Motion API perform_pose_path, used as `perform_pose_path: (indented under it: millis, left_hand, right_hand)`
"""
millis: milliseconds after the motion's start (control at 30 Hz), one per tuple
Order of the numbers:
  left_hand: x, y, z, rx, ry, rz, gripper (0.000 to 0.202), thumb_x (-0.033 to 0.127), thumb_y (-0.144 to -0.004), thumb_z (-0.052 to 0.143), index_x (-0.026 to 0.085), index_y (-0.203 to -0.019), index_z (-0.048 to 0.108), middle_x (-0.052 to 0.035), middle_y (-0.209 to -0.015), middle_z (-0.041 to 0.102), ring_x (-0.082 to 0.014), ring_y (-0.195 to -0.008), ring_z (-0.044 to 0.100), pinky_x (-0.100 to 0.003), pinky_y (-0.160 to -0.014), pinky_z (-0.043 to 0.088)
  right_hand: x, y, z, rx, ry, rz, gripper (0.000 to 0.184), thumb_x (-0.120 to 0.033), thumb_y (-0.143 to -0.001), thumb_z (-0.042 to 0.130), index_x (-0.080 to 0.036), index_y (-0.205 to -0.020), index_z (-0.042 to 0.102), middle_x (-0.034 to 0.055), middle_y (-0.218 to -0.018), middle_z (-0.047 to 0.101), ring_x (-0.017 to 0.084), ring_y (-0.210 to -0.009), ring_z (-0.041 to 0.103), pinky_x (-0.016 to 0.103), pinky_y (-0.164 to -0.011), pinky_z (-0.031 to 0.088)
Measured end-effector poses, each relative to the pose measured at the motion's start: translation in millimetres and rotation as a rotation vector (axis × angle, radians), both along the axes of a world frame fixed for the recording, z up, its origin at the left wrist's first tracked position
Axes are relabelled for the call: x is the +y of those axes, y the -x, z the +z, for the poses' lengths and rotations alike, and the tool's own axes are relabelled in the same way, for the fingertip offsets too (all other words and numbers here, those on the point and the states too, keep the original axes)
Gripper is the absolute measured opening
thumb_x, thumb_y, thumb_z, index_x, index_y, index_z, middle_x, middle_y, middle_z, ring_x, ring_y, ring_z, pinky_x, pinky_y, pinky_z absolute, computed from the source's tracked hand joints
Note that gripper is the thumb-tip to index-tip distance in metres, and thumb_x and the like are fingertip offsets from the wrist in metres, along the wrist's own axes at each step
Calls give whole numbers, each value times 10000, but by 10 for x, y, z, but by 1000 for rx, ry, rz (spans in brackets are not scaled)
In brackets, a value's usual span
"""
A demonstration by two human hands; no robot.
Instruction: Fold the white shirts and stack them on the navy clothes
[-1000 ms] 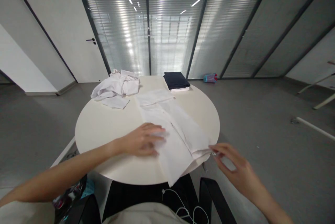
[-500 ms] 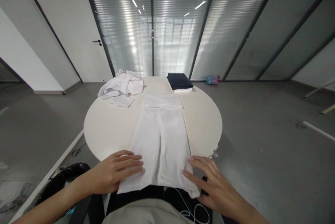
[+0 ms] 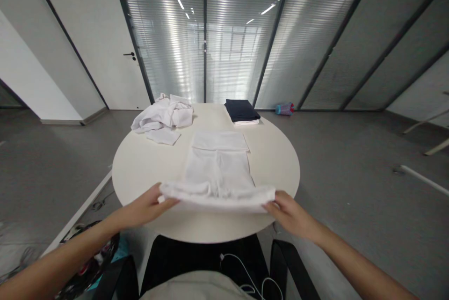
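Note:
White trousers [image 3: 219, 169] lie flat on the round table [image 3: 140, 169], their far end folded over into a band. The near edge is lifted and curled up between my two hands. My left hand [image 3: 149, 206] is closed on the left corner of that edge, thumb below. My right hand [image 3: 289, 213] pinches the right corner, with the fingers partly hidden by the cloth. Beyond the trousers, a crumpled white garment [image 3: 164, 115] rests at the far left of the table. A folded dark navy garment [image 3: 242, 110] lies on folded white cloth [image 3: 247, 122] at the far right.
A bin with a black liner [image 3: 93, 262] stands on the floor at my lower left. Black chair armrests [image 3: 293, 262] flank me, and a white cable [image 3: 238, 262] lies in my lap. A blue and pink object [image 3: 284, 109] sits near the glass wall.
Both hands have closed on the near edge of the trousers, lifted it and carried it away from me. The near rim of the table now shows.

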State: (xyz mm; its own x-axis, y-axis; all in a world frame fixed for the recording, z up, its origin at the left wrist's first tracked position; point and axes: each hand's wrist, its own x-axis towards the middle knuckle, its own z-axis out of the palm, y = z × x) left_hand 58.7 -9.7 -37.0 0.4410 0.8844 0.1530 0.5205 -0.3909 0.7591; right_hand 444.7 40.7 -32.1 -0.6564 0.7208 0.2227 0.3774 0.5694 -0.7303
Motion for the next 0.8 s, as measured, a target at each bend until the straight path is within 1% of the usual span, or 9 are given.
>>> perform_pose_path:
  millis: [100,233,367,433,500,567,633,733,800]
  left_hand:
    - [619,-58,49,-279,362,205,570,670,-911,543,171,-1136,701,-112,-1087,747,-273,-973,698,-359,-811,585]
    - [1229,-194,-49,-460,760,282,706,656,-644,836,137,-1095,675,-154,-1150,727,-293,-1030,695,-364,-811,586]
    - [1344,-284,-211,-493,859,309,707,587,-536,919,140,-1019,660,-154,-1098,743,-296,-1028,705,-370,-829,587]
    - [1316,-279,-261,-513,802,293,715,595,-601,885,154,-1102,627,-134,-1102,738,-285,-1022,706,-362,-815,591]
    - [1291,-242,-270,-435,683,339,726,583,-704,819,183,-1244,544,-98,-1072,727,-259,-932,718,-353,-737,596]
    - [1274,-200,-226,-252,444,435,700,522,-795,749,210,-1347,453,-60,-1026,698,-223,-809,713,-347,-672,588]
    - [1243,-201,-132,-50,83,472,562,440,-868,668,221,-1347,471,-66,-1079,658,-216,-836,705,-380,-738,589]
    - [1152,-348,11,153,-351,256,310,348,-983,495,230,-1252,595,-106,-1321,587,-261,-1205,616,-456,-1038,492]
    - [1085,-511,22,272,-417,53,352,353,-1034,412,241,-1320,584,-101,-1466,526,-286,-1428,426,-500,-1179,346]
  right_hand:
    - [468,194,71,65,216,-225,456,-586,-961,440,-189,-984,663,87,-905,724,239,-798,672,354,-707,559]
    - [957,383,-126,39,442,-315,430,-558,-918,502,-165,-1015,647,100,-935,736,258,-836,685,358,-701,551]
    - [1126,420,-315,-134,274,-359,254,-390,-909,537,-163,-920,649,130,-1028,738,286,-944,680,378,-795,536]
    - [1125,400,-319,-202,184,-404,239,-363,-909,552,-159,-994,643,129,-1030,733,281,-935,684,378,-808,531]
    - [1088,376,-278,-290,125,-471,365,-378,-909,573,-152,-1195,594,109,-964,730,281,-868,690,397,-786,538]
    - [1020,371,-218,-380,-25,-543,533,-387,-915,573,-151,-1385,484,115,-969,714,305,-872,686,457,-806,539]
    - [932,408,-162,-410,-260,-548,553,-364,-949,520,-157,-1456,439,165,-1136,673,341,-1038,656,527,-915,509]
    - [808,558,-126,-387,-479,-327,486,-392,-1020,415,-186,-1453,496,173,-1462,510,337,-1379,454,540,-1121,384]
    - [770,682,-155,-417,-491,-138,548,-499,-1032,386,-207,-1485,482,135,-1599,371,324,-1503,276,535,-1199,287]
